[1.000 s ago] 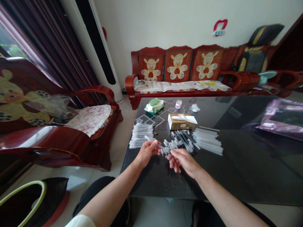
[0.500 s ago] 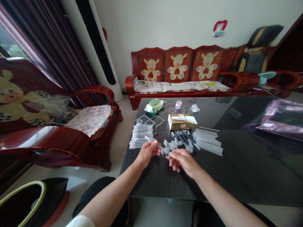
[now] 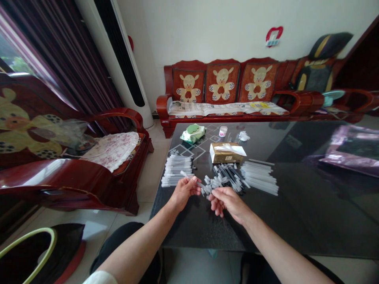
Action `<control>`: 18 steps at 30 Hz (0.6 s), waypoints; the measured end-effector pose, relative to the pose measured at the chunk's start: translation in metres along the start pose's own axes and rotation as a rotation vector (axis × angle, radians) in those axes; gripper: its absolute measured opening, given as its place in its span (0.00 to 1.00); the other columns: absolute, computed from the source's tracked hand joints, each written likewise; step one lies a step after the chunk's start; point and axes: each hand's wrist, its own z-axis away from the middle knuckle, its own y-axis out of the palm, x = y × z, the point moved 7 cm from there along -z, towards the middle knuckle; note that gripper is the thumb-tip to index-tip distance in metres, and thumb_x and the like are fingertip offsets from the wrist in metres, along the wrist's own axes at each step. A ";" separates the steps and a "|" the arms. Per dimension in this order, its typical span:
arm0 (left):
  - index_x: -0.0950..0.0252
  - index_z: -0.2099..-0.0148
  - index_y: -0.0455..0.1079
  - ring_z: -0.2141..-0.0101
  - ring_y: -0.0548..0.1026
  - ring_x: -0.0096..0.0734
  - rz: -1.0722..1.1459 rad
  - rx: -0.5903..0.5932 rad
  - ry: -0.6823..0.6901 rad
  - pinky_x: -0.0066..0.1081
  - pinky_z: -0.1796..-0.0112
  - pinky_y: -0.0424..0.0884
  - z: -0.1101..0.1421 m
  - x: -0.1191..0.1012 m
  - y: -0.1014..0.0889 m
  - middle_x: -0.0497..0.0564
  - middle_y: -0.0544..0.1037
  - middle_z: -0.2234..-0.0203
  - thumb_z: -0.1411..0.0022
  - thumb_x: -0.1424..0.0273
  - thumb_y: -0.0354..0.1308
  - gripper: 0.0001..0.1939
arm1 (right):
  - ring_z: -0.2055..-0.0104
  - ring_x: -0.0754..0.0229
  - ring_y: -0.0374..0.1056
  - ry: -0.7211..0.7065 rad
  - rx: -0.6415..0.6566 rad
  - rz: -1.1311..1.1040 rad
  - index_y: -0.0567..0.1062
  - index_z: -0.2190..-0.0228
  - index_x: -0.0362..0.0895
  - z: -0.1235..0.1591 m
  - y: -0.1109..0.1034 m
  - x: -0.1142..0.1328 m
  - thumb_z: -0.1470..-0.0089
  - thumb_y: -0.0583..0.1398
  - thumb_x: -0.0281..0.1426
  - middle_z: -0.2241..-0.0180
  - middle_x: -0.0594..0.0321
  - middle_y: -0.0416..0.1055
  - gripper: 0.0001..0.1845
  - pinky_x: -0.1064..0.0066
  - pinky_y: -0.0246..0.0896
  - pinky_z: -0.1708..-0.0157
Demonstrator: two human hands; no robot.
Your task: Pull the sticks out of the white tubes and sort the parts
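My left hand (image 3: 186, 190) is closed around a translucent pen (image 3: 186, 174), which slants across the fingers with its right end towards my other hand. My right hand (image 3: 227, 200) makes a pinch just right of that end; whatever sits between thumb and finger is too small to make out. Behind the fingertips lies a heap of small clear pen caps (image 3: 217, 181). Dark, thin pen refills (image 3: 229, 172) are piled beside the caps. A row of pens (image 3: 177, 169) lies beyond my left hand, and a stack of clear pen barrels (image 3: 260, 179) lies to the right.
On the dark glossy table (image 3: 296, 221) a tissue box (image 3: 226, 157) stands behind the heaps. Farther back are a green wipes pack (image 3: 193, 134), a small cup (image 3: 223, 131) and crumpled tissue (image 3: 243, 136). A purple plastic package (image 3: 340, 165) lies at the right.
Both hands stay almost in place, with the pen still in my left hand. The right fingers shift very slightly, and the view tilts a little.
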 end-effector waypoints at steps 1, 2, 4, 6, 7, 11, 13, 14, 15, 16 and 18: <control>0.71 0.65 0.72 0.78 0.72 0.24 -0.001 0.001 -0.002 0.25 0.73 0.68 0.000 0.000 0.000 0.51 0.74 0.80 0.44 0.57 0.60 0.19 | 0.85 0.67 0.65 -0.008 -0.006 0.003 0.72 0.71 0.38 0.000 0.000 0.001 0.48 0.57 0.47 0.81 0.61 0.72 0.22 0.79 0.52 0.89; 0.71 0.65 0.73 0.78 0.72 0.24 -0.001 0.001 -0.004 0.25 0.73 0.68 0.000 0.000 0.000 0.51 0.75 0.80 0.44 0.57 0.60 0.19 | 0.85 0.67 0.65 -0.015 -0.015 0.007 0.72 0.71 0.37 0.000 -0.001 0.001 0.49 0.57 0.46 0.81 0.61 0.72 0.22 0.80 0.52 0.88; 0.71 0.64 0.73 0.78 0.72 0.24 -0.002 0.005 -0.007 0.25 0.73 0.68 0.000 0.001 0.001 0.51 0.75 0.80 0.44 0.57 0.59 0.19 | 0.85 0.68 0.64 -0.028 -0.037 0.023 0.72 0.72 0.38 0.000 -0.003 0.002 0.51 0.59 0.45 0.81 0.62 0.72 0.20 0.80 0.52 0.88; 0.71 0.64 0.73 0.79 0.72 0.24 -0.005 0.008 -0.007 0.25 0.73 0.68 0.000 0.001 0.001 0.51 0.75 0.80 0.44 0.57 0.59 0.19 | 0.85 0.68 0.64 -0.041 -0.066 0.041 0.71 0.73 0.38 -0.001 -0.006 0.003 0.53 0.61 0.43 0.81 0.62 0.72 0.18 0.79 0.52 0.88; 0.71 0.65 0.73 0.79 0.72 0.24 -0.007 0.007 -0.007 0.25 0.73 0.68 0.000 0.001 0.001 0.51 0.75 0.80 0.44 0.57 0.60 0.19 | 0.85 0.68 0.64 -0.045 -0.086 0.050 0.71 0.74 0.39 -0.001 -0.008 0.004 0.55 0.63 0.42 0.81 0.63 0.72 0.17 0.79 0.52 0.88; 0.71 0.65 0.73 0.78 0.72 0.24 -0.002 -0.004 -0.003 0.25 0.73 0.68 -0.001 0.001 -0.001 0.51 0.75 0.80 0.46 0.56 0.60 0.20 | 0.84 0.67 0.65 -0.045 -0.135 0.060 0.70 0.73 0.39 -0.001 -0.012 0.004 0.56 0.64 0.42 0.81 0.63 0.72 0.18 0.79 0.53 0.88; 0.70 0.65 0.73 0.78 0.72 0.24 0.004 -0.006 0.002 0.25 0.72 0.68 -0.002 0.001 -0.001 0.51 0.75 0.80 0.46 0.56 0.60 0.20 | 0.84 0.66 0.66 -0.020 -0.103 0.055 0.71 0.71 0.39 -0.001 -0.008 0.004 0.51 0.59 0.47 0.80 0.61 0.73 0.22 0.79 0.53 0.88; 0.70 0.65 0.73 0.78 0.72 0.24 0.005 -0.006 0.003 0.25 0.72 0.68 -0.002 0.001 -0.001 0.51 0.75 0.80 0.46 0.56 0.60 0.20 | 0.85 0.66 0.66 -0.005 -0.082 0.054 0.71 0.71 0.38 0.000 -0.006 0.003 0.49 0.56 0.49 0.80 0.60 0.73 0.24 0.79 0.53 0.88; 0.70 0.65 0.73 0.78 0.72 0.24 0.005 -0.004 0.003 0.25 0.72 0.68 -0.002 0.001 -0.001 0.51 0.75 0.80 0.46 0.56 0.60 0.20 | 0.85 0.66 0.66 0.007 -0.063 0.057 0.71 0.71 0.38 0.000 -0.004 0.003 0.48 0.54 0.50 0.81 0.60 0.73 0.26 0.79 0.53 0.89; 0.70 0.65 0.73 0.78 0.72 0.24 0.003 -0.002 0.003 0.25 0.73 0.68 -0.001 0.002 -0.001 0.51 0.75 0.80 0.46 0.56 0.60 0.20 | 0.85 0.66 0.65 0.012 -0.051 0.062 0.71 0.71 0.38 0.000 -0.003 0.003 0.48 0.53 0.51 0.81 0.60 0.72 0.26 0.79 0.53 0.89; 0.71 0.64 0.73 0.78 0.72 0.24 -0.003 0.004 -0.001 0.25 0.73 0.68 -0.001 0.002 0.000 0.51 0.75 0.79 0.45 0.56 0.60 0.20 | 0.85 0.66 0.65 -0.003 -0.046 0.072 0.71 0.72 0.39 0.001 -0.002 0.004 0.49 0.56 0.49 0.82 0.62 0.72 0.24 0.79 0.53 0.89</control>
